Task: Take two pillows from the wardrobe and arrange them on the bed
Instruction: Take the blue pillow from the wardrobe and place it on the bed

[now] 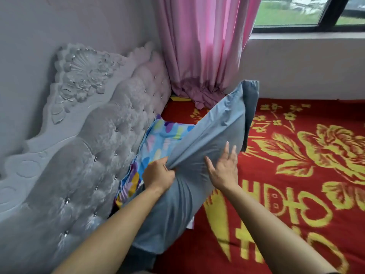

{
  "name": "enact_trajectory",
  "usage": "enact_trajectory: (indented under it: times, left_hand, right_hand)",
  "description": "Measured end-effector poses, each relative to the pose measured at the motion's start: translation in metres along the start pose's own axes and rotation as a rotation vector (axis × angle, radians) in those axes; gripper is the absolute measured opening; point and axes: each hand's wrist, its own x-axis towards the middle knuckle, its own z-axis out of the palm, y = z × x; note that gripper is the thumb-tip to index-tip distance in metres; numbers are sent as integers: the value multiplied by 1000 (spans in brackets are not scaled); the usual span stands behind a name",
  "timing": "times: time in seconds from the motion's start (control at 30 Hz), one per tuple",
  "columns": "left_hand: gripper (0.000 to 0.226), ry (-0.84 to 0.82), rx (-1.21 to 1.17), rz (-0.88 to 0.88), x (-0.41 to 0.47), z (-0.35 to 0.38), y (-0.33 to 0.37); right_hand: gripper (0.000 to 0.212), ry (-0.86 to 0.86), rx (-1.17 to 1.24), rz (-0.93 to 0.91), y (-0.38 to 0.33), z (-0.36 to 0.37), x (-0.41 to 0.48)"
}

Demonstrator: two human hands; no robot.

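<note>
A grey-blue pillow [213,133] lies tilted at the head of the bed, its far end raised. Under it, against the headboard, rests a second pillow [162,139] in a light blue cover with coloured spots, partly hidden. My left hand [159,174] pinches a fold of the grey-blue pillow's cover along its left edge. Beside it, my right hand [223,167] presses flat on the same pillow, fingers spread. The bed [296,175] carries a red blanket with yellow flowers.
A tufted grey headboard [94,135] with a carved top runs along the left. A pink curtain [199,46] hangs into the corner and bunches on the bed. A window [308,14] and its sill wall stand behind the bed's far side.
</note>
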Motion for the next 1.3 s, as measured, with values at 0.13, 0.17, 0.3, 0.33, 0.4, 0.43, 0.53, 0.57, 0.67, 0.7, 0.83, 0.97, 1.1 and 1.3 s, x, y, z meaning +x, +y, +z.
enact_trajectory:
  times: [0.13, 0.17, 0.3, 0.33, 0.4, 0.43, 0.53, 0.57, 0.67, 0.7, 0.83, 0.97, 1.1, 1.3]
  left_hand:
    - [29, -86, -252, -55, 55, 10, -32]
    - [30, -116, -323, -67, 71, 13, -42]
    - [35, -271, -708, -103, 122, 21, -72]
    - [30, -279, -802, -106, 131, 22, -78]
    - [23, -295, -957, -120, 153, 26, -94]
    - [21, -307, -996, -129, 165, 27, -104]
    - [35, -301, -777, -156, 199, 37, -143]
    - [50, -271, -592, -175, 207, 45, -160]
    - [75, -306, -60, -96, 212, 82, -215]
    - [74, -359, 126, -40, 208, 96, -233]
    - [68, -551, 450, -65, 177, 150, -302]
    - [69, -397, 526, -17, 150, 190, -323]
    - [70, -357, 527, -5, 157, 194, -325]
    - [85, -48, 296, -143, 200, 172, -312]
  right_hand:
    - [87, -177, 127, 180, 0, 63, 18]
    - [85, -185, 135, 188, -3, 79, 21]
    - [78, -173, 158, 195, -19, 134, 30]
    - [77, -157, 161, 185, -23, 145, 32]
    - [77, -111, 156, 159, -33, 166, 41]
    - [77, -93, 145, 145, -37, 176, 48]
    - [76, -180, 103, 119, -37, 212, 65]
    - [74, -267, 68, 104, -32, 226, 69]
    - [68, -507, -128, 17, -5, 269, 73]
    - [67, -539, -185, 4, 6, 283, 72]
    - [65, -508, -309, -88, 42, 334, 60]
    - [66, -376, -337, -146, 63, 366, 44]
    - [66, -241, -254, -197, 62, 368, 42]
    - [91, 41, -44, 126, 45, 350, 48]
